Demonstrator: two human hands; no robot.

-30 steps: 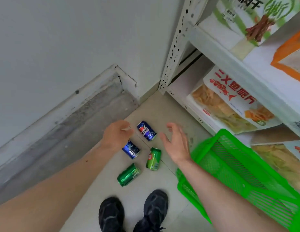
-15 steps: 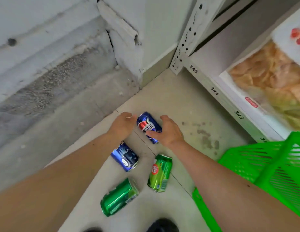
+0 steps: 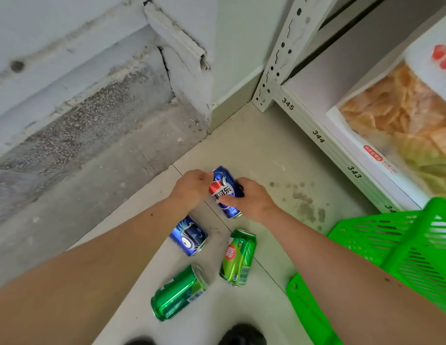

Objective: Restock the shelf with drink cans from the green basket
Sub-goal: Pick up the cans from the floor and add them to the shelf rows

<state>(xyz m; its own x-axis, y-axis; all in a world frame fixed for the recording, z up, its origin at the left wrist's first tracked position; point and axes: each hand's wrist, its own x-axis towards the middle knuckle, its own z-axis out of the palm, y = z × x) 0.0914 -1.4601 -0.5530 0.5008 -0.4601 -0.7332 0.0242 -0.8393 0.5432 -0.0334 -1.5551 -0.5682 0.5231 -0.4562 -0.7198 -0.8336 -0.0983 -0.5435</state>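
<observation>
Several drink cans lie on the tiled floor. A blue cola can (image 3: 224, 189) with a red and white band is held between both hands: my right hand (image 3: 251, 199) grips its right side, thumb across the label, and my left hand (image 3: 192, 189) holds its left side with curled fingers. Nearer to me lie a second blue can (image 3: 189, 236), a light green can (image 3: 239, 257) and a dark green can (image 3: 178, 293), all on their sides. The green basket (image 3: 401, 247) is tipped over at the right.
The white shelf's bottom board (image 3: 319, 139), numbered 343 to 345, runs along the right with a snack bag (image 3: 401, 135) on it. Its perforated upright (image 3: 276, 63) stands at the corner. A rough grey wall and concrete step fill the left. My shoes (image 3: 241, 336) show at the bottom edge.
The camera dropped closer to the floor. Both hands reached to the blue cola can and closed round it; now its far end is slightly raised. The other cans stayed put.
</observation>
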